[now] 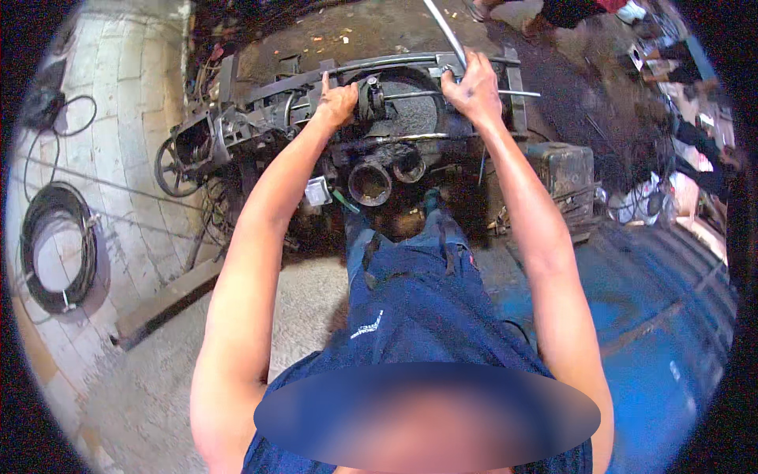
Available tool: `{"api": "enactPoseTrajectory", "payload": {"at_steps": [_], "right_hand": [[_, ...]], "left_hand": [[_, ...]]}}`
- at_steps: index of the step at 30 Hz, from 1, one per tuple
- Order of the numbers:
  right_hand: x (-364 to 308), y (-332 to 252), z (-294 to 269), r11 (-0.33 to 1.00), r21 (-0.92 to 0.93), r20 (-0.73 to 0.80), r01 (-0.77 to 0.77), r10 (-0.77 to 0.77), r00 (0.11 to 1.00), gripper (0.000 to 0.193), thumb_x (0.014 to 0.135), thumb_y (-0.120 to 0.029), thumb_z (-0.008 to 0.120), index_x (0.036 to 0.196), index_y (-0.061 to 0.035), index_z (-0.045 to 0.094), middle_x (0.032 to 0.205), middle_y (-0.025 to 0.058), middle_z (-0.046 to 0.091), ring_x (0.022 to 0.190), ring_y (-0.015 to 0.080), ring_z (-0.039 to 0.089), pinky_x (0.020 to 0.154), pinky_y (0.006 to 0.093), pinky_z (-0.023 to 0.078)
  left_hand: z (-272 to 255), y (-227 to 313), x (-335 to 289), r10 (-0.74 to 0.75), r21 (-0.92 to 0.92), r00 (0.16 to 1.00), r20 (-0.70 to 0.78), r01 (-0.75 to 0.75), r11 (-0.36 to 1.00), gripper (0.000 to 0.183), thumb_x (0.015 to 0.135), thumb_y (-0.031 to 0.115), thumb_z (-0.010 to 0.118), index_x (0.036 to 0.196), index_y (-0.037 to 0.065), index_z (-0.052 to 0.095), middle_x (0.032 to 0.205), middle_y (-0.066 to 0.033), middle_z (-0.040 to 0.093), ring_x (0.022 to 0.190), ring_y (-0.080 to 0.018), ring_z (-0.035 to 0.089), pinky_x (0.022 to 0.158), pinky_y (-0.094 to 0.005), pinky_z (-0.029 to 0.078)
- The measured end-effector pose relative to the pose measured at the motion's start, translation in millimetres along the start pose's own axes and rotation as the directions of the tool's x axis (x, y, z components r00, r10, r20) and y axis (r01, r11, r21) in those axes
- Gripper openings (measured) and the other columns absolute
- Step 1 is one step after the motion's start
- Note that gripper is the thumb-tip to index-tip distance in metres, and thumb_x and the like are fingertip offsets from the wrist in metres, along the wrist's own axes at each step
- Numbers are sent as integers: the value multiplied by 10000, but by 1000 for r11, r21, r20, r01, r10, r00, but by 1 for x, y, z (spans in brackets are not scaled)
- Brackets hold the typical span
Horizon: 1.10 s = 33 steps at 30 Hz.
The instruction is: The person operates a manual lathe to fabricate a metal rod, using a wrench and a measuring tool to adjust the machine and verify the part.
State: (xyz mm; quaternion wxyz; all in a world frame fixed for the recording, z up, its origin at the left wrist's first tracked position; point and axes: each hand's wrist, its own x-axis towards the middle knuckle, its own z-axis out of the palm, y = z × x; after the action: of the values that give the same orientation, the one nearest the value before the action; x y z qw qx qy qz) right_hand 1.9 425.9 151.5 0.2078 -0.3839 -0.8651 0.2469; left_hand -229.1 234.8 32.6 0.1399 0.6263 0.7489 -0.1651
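Both my arms stretch forward over a dark, greasy metal machine bed. My left hand (339, 104) is by a dark clamp-like fitting (369, 99), its index finger pointing forward to the rail (355, 66) and its other fingers curled; what they hold, if anything, is hidden. My right hand (475, 93) is closed round the near end of a pale metal rod (446, 31), which slants away to the upper edge. A thin straight rod (517, 94) runs crosswise from the fitting, passing by my right hand.
A handwheel (175, 167) sits at the machine's left end. Two round openings, the larger one a metal ring (369, 183), face me below the bed. At right stands a grimy metal box (567, 178). A coiled black hose (59, 246) lies far left. Other people are at the upper right.
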Motion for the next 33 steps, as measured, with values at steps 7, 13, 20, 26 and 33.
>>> {"api": "enactPoseTrajectory", "payload": {"at_steps": [7,13,20,26,33], "right_hand": [[-68,-16,22,977,119,-253,176,-141,957,414,722,-75,615,1126,-9,549,926,145,573,862,282,565,768,373,458],[-102,33,64,908,162,-282,-387,419,863,614,689,-198,713,1178,93,483,1148,294,522,1073,437,502,962,454,382],[-67,52,75,854,67,-86,-516,520,850,750,658,-362,769,1221,16,449,1147,285,532,1114,430,495,949,458,397],[-56,49,53,823,132,43,-552,552,833,674,623,-355,785,1131,-27,487,1027,273,595,990,428,574,830,481,470],[-48,58,41,875,266,-20,-404,424,905,437,622,-222,773,981,-45,598,908,184,655,873,348,639,778,413,504]], "left_hand": [[3,16,-10,-113,-107,973,-202,93,990,566,665,106,644,1189,-23,474,924,-99,633,936,-253,615,1054,-663,77],[7,21,-12,-177,-151,937,-302,137,979,499,684,68,604,1166,-21,509,910,-89,632,904,-238,625,1053,-668,87],[-2,23,-11,-201,-121,962,-187,181,976,549,695,90,609,1219,-5,476,947,-100,643,942,-233,624,1042,-686,53],[-12,27,-13,-208,-133,964,-165,187,973,568,697,108,618,1231,-1,458,917,-118,649,960,-262,619,1018,-711,3],[-14,38,-5,-227,-230,964,-135,193,954,752,632,185,729,1286,-8,411,1051,-122,624,1066,-258,572,1004,-726,-34]]}}
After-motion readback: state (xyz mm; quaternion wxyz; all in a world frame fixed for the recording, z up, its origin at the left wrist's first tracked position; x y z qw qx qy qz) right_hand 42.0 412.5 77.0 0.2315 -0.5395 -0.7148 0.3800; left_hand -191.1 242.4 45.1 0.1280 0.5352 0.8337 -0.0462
